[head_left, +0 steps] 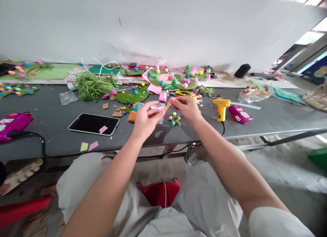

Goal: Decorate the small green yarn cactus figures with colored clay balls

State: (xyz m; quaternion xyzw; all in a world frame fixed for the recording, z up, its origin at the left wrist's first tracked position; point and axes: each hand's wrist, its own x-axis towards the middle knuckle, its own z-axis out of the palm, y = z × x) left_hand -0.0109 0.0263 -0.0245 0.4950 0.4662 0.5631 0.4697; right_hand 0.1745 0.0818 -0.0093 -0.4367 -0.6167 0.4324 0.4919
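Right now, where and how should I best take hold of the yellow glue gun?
I'd take the yellow glue gun by its handle, coming from the near edge of the table with the right hand, the closer one. The handle points toward you, its cord trailing from the bottom, while the nozzle points left.

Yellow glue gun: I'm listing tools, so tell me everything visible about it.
The yellow glue gun looks plastic, with printed marks and an orange part at its left. It is on the gray table, barrel sideways, handle toward the near edge, black cord leaving the handle's end. The right hand isn't touching it.
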